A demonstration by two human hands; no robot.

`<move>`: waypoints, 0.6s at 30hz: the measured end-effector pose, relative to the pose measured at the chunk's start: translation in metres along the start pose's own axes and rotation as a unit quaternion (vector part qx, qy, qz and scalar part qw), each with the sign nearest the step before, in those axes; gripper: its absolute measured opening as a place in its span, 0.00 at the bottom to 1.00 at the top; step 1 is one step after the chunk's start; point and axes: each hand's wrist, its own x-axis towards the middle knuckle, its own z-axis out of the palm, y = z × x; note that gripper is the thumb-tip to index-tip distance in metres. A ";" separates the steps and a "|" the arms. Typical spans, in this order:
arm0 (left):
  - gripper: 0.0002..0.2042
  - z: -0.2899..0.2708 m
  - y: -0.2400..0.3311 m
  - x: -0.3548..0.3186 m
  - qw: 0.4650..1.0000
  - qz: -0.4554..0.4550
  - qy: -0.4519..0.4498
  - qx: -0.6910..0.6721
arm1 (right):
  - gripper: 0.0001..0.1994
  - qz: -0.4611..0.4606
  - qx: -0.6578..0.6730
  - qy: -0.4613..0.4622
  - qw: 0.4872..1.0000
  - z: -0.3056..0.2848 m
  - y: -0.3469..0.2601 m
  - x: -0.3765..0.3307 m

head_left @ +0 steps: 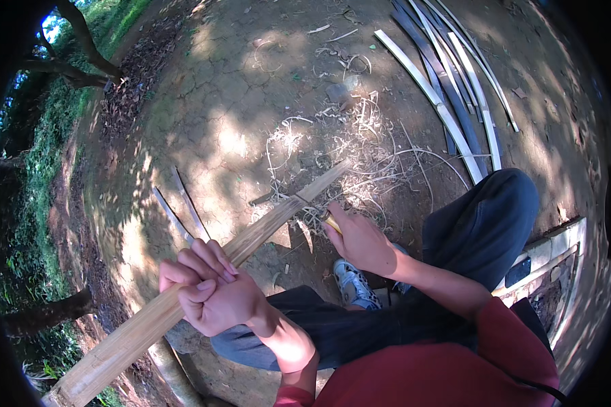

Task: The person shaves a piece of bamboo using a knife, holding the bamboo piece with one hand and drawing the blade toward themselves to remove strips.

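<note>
A long split bamboo slat runs slantwise from the lower left up toward the middle, with a node across it near its far end. My left hand is closed around the slat, fingers curled over its far side. Close to the slat's far part, on its right, my right hand is closed on a tool with a yellow handle. The tool's working end is hard to make out against the ground. Thin curly bamboo shavings lie on the soil beyond the slat's tip.
Several long bamboo strips, pale and dark, lie in a pile at the far right. Two thin strips lie left of the slat. My bent knee and a shoe are below. A pale frame stands at right; trees rise far left.
</note>
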 end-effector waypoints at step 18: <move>0.07 -0.006 0.006 -0.009 0.998 0.007 -0.062 0.000 | 0.12 0.073 -0.110 -0.036 0.991 -0.005 -0.011 0.000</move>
